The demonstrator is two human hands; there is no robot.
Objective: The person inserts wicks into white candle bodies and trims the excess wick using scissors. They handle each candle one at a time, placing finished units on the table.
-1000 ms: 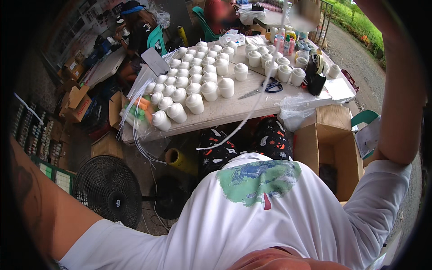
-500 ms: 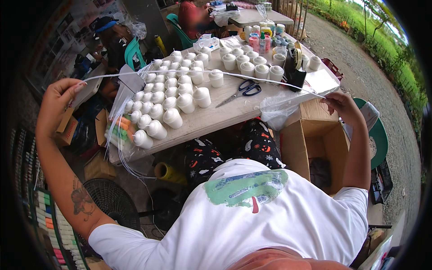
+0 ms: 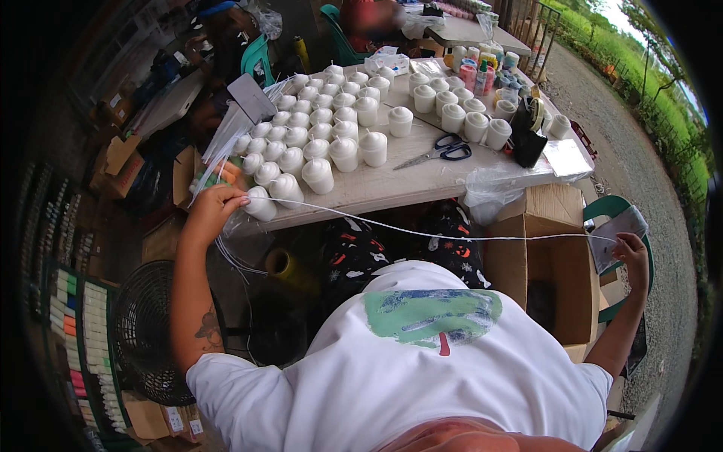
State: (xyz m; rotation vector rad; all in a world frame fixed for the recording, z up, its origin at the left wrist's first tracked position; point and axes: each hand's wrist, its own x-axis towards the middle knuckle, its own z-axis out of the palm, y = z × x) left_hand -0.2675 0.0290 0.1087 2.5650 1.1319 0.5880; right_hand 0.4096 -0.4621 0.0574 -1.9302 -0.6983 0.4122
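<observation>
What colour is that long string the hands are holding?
The long string is white, best seen in the head view.

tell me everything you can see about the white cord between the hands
The white cord looks thin, plain and flexible, like string. It runs from the left hand to the right hand, held in the fingertips of both, sagging gently. In the picture it crosses white candles, patterned trousers and the cardboard box; whether it touches the candles is unclear.

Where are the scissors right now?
In the head view, right of centre: the scissors lie on the table near its front edge, between the lone white candle and the black tape dispenser, beyond the white cord.
</observation>
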